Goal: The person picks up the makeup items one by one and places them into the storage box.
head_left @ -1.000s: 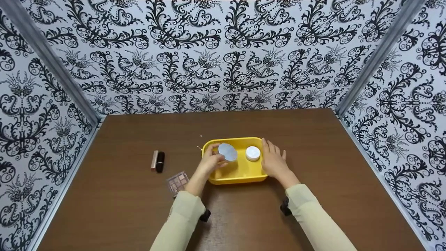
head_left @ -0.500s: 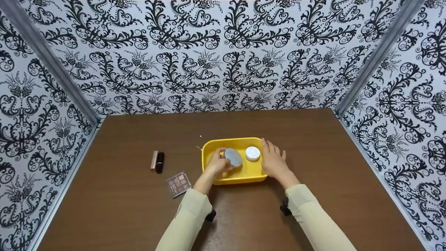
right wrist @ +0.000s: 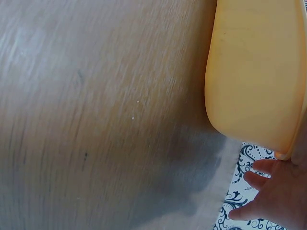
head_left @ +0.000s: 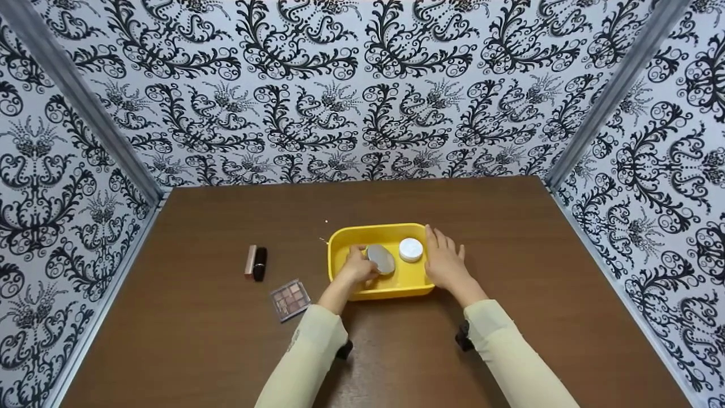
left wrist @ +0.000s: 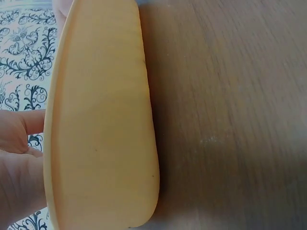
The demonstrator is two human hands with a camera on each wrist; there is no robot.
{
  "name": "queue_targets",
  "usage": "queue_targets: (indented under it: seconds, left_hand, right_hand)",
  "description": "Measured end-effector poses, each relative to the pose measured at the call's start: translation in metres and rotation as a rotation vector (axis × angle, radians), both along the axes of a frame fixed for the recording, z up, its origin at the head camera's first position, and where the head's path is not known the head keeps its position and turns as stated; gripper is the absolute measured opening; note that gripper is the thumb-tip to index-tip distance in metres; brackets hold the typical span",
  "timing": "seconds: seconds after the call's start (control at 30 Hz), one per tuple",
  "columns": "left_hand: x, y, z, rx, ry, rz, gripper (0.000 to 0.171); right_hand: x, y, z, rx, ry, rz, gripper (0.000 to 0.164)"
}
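Observation:
In the head view, a yellow tray (head_left: 391,293) stands on the brown table. My left hand (head_left: 357,269) reaches into its left half and holds a round, flat container with a silver-grey top (head_left: 381,259), tilted just above or against the tray floor. A white round jar (head_left: 410,249) sits in the tray's right half. My right hand (head_left: 446,262) rests against the right rim, fingers extended. In the left wrist view, the tray wall (left wrist: 100,115) hides the left fingertips and the container. The right wrist view has spread right-hand fingers (right wrist: 261,179) beside the tray corner.
Left of the tray lie a clear-lidded eyeshadow palette (head_left: 290,300), a black lipstick tube (head_left: 260,264) and a slim pinkish box (head_left: 250,261) beside it. Patterned walls (head_left: 351,113) enclose the table (head_left: 226,351) at the back and sides.
My left hand has moved right and down into the tray with the silver-topped container, uncovering more of the eyeshadow palette. The right hand has stayed at the rim.

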State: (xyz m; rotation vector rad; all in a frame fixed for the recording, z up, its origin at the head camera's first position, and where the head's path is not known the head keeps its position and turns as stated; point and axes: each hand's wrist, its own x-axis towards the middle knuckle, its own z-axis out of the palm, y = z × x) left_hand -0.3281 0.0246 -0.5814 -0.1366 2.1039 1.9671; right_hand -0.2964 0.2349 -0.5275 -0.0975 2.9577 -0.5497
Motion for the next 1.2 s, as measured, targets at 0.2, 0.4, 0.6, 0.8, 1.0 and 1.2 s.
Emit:
queue_targets:
  seconds: [0.2, 0.4, 0.6, 0.8, 1.0, 1.2]
  left_hand:
    - [0.003, 0.002, 0.007, 0.043, -0.097, -0.031, 0.054]
    - [0.047, -0.003, 0.082, 0.032, -0.15, -0.063, 0.053]
    - [0.044, -0.004, 0.079, 0.022, -0.162, -0.081, 0.06]
    - [0.037, -0.002, 0.068, 0.028, -0.143, -0.1, 0.062]
    - [0.035, 0.001, 0.062, 0.084, -0.136, -0.061, 0.068]
    - [0.035, 0.003, 0.062, 0.128, -0.131, -0.063, 0.07]
  right_hand:
    - [-0.002, 0.0, 0.0, 0.01, 0.01, -0.003, 0.074]
    - [-0.002, 0.0, 0.001, 0.009, 0.001, -0.011, 0.074]
    - [-0.001, 0.001, 0.002, 0.002, 0.007, -0.011, 0.073]
    - [0.0, 0.001, 0.0, -0.001, 0.024, -0.006, 0.077]
    - [0.0, 0.001, -0.002, 0.004, 0.028, 0.0, 0.075]
    - [0.0, 0.001, -0.002, 0.003, 0.038, 0.005, 0.075]
